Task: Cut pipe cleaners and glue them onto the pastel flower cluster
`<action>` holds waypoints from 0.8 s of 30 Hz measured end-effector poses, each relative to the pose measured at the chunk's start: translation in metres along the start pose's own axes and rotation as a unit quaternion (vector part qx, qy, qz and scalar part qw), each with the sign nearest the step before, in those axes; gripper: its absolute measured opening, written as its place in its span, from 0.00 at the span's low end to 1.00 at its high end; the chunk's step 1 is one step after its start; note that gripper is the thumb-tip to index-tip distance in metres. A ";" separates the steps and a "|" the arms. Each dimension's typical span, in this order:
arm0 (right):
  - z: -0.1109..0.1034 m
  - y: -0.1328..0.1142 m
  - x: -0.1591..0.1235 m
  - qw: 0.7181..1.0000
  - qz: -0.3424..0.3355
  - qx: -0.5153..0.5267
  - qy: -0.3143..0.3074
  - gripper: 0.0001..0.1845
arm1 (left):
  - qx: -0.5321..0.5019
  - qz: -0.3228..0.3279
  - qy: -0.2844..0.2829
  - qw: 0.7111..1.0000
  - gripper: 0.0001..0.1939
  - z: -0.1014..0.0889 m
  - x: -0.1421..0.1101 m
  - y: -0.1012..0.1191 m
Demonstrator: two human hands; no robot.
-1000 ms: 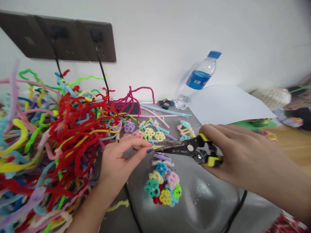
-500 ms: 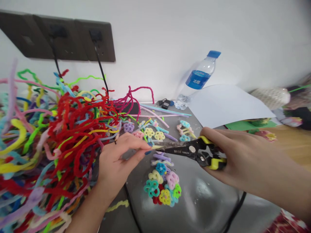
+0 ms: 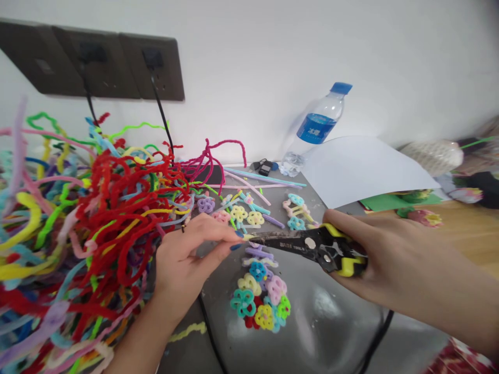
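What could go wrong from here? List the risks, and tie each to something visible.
Pinch: the fingertips of the left hand are close to the tips of the pliers, so a slip might nip them.
Lost grip: little of the pale yellow piece shows between the left hand and the pliers, so it could slide free.
Snagging: the left forearm is close to the tangled pile of fuzzy stems and might drag some along.

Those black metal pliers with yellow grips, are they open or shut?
Shut or nearly: the black yellow-gripped pliers in the right hand show their jaws together, tapering to one tip; any slight gap is unclear.
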State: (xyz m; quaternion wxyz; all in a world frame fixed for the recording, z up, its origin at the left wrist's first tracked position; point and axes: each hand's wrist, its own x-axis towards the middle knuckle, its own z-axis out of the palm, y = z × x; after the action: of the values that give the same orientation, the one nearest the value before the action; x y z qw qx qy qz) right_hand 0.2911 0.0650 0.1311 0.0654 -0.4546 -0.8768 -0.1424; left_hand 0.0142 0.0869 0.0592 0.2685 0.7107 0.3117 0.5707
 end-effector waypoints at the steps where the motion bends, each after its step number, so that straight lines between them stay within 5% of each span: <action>1: 0.000 0.000 0.000 1.000 0.000 0.003 -0.002 0.09 | -0.001 -0.002 0.002 1.000 0.11 0.000 0.000 0.000; 15: 0.006 0.002 0.001 1.000 0.003 0.006 0.019 0.10 | 0.052 -0.049 -0.008 0.997 0.11 -0.003 0.001 -0.002; 19: 0.009 0.005 -0.001 1.000 0.004 0.018 0.007 0.10 | 0.147 -0.122 -0.061 0.980 0.08 -0.007 0.003 -0.017; 24: 0.015 0.006 -0.002 0.997 0.000 0.070 -0.025 0.10 | 0.137 -0.130 -0.099 0.977 0.11 -0.007 0.002 -0.022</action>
State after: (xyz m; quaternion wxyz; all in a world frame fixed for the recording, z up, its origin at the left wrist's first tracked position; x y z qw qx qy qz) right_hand 0.2972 0.0712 0.1178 0.0749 -0.4524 -0.8860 -0.0688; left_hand 0.0052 0.1031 0.0462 0.2705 0.7473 0.4481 0.4095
